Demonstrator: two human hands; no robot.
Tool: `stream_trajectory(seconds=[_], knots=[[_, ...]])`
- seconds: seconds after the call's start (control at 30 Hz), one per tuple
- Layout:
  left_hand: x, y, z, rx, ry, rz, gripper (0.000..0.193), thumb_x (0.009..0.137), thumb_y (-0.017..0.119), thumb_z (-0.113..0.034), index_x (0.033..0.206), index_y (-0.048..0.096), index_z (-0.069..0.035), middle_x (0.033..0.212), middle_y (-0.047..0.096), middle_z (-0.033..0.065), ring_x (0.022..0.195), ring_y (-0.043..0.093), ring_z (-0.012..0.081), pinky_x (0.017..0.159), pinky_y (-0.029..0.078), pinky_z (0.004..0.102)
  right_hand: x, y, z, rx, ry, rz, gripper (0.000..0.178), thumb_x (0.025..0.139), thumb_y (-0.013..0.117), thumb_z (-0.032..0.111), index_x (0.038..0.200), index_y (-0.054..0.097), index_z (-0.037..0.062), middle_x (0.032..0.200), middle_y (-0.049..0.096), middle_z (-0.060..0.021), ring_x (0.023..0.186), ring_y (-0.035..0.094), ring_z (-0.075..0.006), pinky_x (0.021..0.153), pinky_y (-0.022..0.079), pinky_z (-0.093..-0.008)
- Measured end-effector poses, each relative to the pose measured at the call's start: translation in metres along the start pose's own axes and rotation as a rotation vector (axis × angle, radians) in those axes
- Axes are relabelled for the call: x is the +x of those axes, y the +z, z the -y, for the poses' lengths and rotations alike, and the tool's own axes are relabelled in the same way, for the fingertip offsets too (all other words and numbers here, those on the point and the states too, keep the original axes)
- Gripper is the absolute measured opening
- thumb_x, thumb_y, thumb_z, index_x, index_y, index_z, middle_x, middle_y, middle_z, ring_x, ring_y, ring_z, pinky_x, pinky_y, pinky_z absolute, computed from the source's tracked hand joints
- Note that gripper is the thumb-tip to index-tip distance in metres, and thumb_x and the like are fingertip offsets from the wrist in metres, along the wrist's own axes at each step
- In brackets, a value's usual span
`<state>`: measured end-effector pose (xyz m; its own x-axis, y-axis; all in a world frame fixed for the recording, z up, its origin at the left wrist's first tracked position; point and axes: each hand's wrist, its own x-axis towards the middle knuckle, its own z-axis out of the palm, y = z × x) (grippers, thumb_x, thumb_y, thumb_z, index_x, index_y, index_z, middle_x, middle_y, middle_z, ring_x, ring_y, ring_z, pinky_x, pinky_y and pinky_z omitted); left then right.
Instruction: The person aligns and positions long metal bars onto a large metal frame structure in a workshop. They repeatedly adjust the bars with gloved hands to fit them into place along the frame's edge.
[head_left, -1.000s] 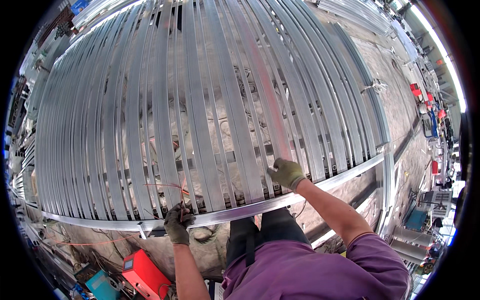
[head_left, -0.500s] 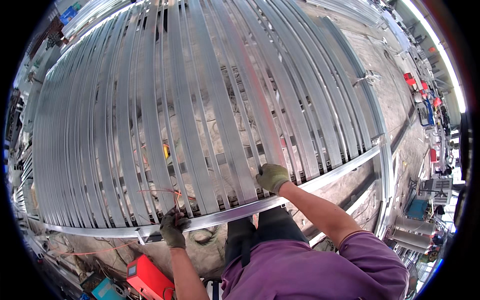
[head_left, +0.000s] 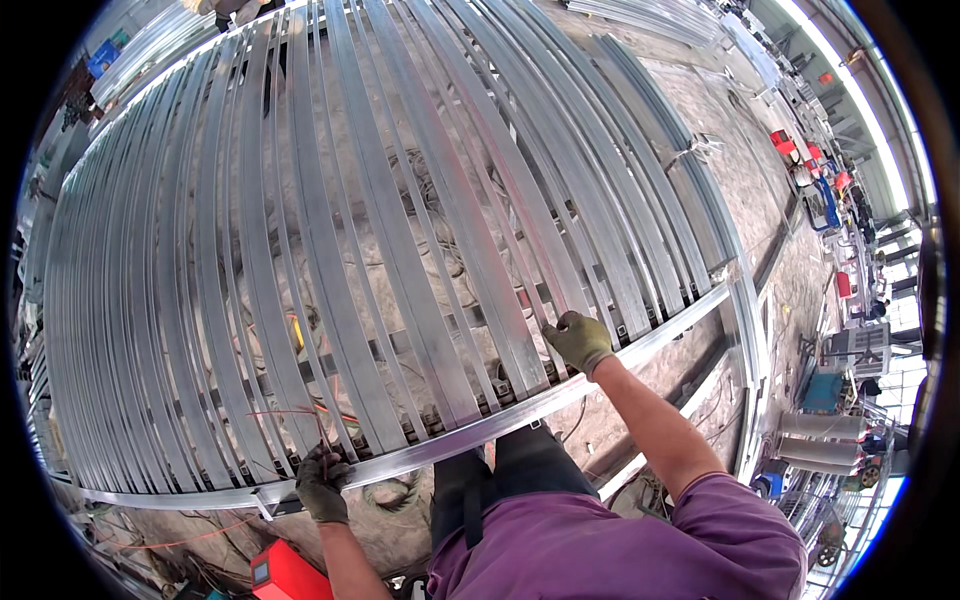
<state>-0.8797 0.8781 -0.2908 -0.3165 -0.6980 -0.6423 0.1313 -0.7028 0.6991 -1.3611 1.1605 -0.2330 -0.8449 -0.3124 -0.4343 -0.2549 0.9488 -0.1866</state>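
My left hand (head_left: 323, 485), in a dark work glove, is closed around a few thin reddish wires (head_left: 296, 412) that stick up and sideways from the fingers. It rests at the front metal rail (head_left: 440, 452). My right hand (head_left: 582, 343), in an olive glove, bends its fingers over the near end of a narrow metal bar, just right of a wide bar with a reddish streak (head_left: 497, 310). The fingertips are curled down, and what they hold there is hidden. Long grey metal bars (head_left: 330, 300), wide and narrow, lie side by side with gaps, their near ends along the rail.
Below the bars, cables and an orange hose (head_left: 345, 412) lie on the concrete floor. A red machine (head_left: 288, 572) stands by my left forearm. Beyond the rack's right edge are grey cylinders (head_left: 822, 427) and red equipment (head_left: 783, 145). A person's partial figure shows at the top left.
My right hand has shifted rightward along the rail, past the reddish-streaked bar to the narrow bar beyond it. My left hand keeps the wires at about the same spot. The view has turned slightly.
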Motion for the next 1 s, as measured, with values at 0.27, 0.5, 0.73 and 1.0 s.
stream_trajectory(seconds=[0.27,0.5,0.73,1.0], knots=[[0.003,-0.008,0.002,0.071,0.016,0.026,0.037,0.102,0.053,-0.034,0.123,0.063,-0.006,0.096,0.074,0.0133,0.069,0.072,0.0245,0.060,0.062,0.0398,0.016,0.009,0.008,-0.199,-0.019,0.192,0.048,0.092,0.061,0.053,0.104,0.076,0.0099,0.103,0.076,-0.0185,0.103,0.072,-0.0367,0.091,0.055,-0.0478],[0.001,-0.002,0.003,0.060,0.001,-0.054,0.035,0.101,0.055,-0.031,0.120,0.066,-0.004,0.092,0.074,0.0139,0.066,0.072,0.0257,0.061,0.062,0.0401,0.017,0.010,0.007,-0.201,0.010,0.137,0.044,0.090,0.060,0.046,0.103,0.077,0.0079,0.111,0.074,-0.0217,0.109,0.069,-0.0398,0.095,0.053,-0.0499],[-0.004,0.006,-0.005,0.068,-0.004,-0.068,0.030,0.103,0.053,-0.028,0.117,0.068,-0.006,0.092,0.076,0.0128,0.067,0.072,0.0227,0.061,0.061,0.0371,-0.013,0.004,0.071,0.004,-0.253,-0.130,0.035,0.096,0.061,0.044,0.098,0.068,0.0099,0.096,0.075,-0.0207,0.091,0.072,-0.0398,0.081,0.055,-0.0514],[-0.006,0.010,-0.009,0.009,-0.022,-0.024,0.031,0.098,0.059,-0.027,0.118,0.066,-0.004,0.093,0.073,0.0141,0.066,0.071,0.0235,0.058,0.062,0.0373,-0.074,0.077,0.233,-0.239,-0.555,0.465,0.051,0.101,0.049,0.049,0.106,0.076,0.0059,0.105,0.076,-0.0174,0.103,0.072,-0.0349,0.091,0.055,-0.0469]])
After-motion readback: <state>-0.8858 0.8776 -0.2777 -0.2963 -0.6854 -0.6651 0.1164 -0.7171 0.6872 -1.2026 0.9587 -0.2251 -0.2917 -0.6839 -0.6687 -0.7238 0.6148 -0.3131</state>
